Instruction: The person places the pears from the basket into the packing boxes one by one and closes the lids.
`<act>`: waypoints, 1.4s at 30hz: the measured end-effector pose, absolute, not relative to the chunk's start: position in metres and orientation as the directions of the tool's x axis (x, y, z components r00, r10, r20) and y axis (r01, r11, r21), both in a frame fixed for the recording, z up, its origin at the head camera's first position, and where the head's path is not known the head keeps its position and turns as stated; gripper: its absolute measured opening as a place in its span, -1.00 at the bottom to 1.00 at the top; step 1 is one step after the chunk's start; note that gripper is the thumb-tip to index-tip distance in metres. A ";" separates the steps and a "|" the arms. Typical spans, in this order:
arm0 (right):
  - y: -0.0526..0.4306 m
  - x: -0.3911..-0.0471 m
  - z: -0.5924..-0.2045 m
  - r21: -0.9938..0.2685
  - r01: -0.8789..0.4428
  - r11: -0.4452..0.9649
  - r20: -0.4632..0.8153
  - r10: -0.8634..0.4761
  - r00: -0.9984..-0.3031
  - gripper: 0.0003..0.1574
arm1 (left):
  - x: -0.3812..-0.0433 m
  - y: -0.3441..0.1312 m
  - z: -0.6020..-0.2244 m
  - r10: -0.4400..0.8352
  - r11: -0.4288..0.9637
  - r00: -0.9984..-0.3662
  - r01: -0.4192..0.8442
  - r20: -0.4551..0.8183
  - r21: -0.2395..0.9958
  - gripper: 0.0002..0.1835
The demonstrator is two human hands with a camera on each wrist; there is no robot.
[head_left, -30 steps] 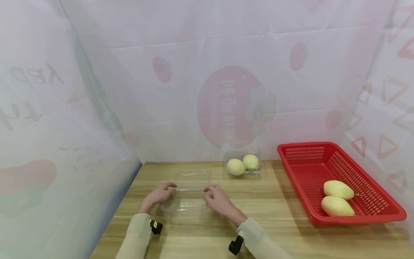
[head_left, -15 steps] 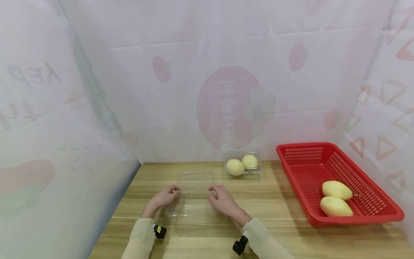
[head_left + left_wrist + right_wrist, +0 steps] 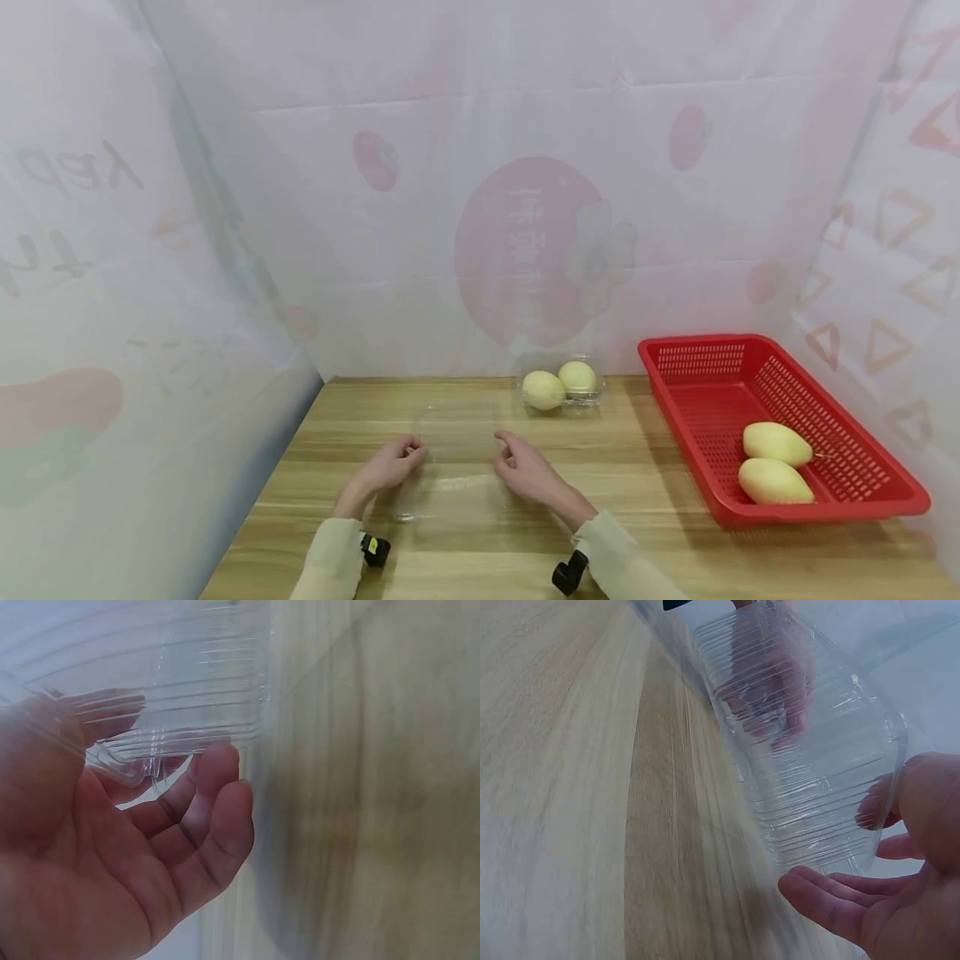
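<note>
A clear plastic clamshell box (image 3: 459, 492), lid folded back, lies between the two hands over the wooden table. My left hand (image 3: 388, 467) grips its left side; in the left wrist view the thumb shows through the ribbed plastic (image 3: 206, 682) while the fingers curl against the outside. On the opposite side my right hand (image 3: 534, 475) holds the rim. The right wrist view has that thumb (image 3: 926, 795) over the edge of the box and the fingers beneath it. Through the see-through wall the left hand (image 3: 780, 690) also shows there.
At the back stands another clear box (image 3: 591, 398) holding two pale yellow, melon-like fruits (image 3: 544, 390). A red slotted basket (image 3: 686, 442) on the right contains two similar fruits (image 3: 777, 443). Fabric screens (image 3: 360, 308) enclose the table (image 3: 480, 567) on three sides.
Both hands and the clear box have shifted a little to the right and nearer to me. The hands keep their hold on it. The basket and the fruits stay in place.
</note>
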State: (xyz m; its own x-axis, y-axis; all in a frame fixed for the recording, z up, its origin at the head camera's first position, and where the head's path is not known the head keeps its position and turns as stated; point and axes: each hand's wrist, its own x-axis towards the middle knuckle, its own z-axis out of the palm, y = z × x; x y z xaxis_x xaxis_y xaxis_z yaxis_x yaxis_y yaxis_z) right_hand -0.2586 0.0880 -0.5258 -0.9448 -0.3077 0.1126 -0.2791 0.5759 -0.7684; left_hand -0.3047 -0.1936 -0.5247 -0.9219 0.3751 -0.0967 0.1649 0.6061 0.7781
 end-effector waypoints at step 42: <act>0.136 -0.232 -0.529 -0.721 -0.285 0.632 0.089 -0.323 -0.942 -0.49 | -0.284 -0.147 -0.533 0.456 0.603 -0.885 0.231 -0.093 0.763 -0.64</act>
State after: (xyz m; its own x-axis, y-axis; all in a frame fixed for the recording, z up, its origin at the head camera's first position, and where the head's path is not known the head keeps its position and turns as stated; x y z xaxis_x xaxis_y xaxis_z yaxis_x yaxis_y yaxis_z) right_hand -0.2323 0.1361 -0.5291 -0.9421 -0.3231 0.0893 -0.2849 0.6315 -0.7211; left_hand -0.2840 -0.1473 -0.5327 -0.8848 0.4565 -0.0932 0.2310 0.6035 0.7632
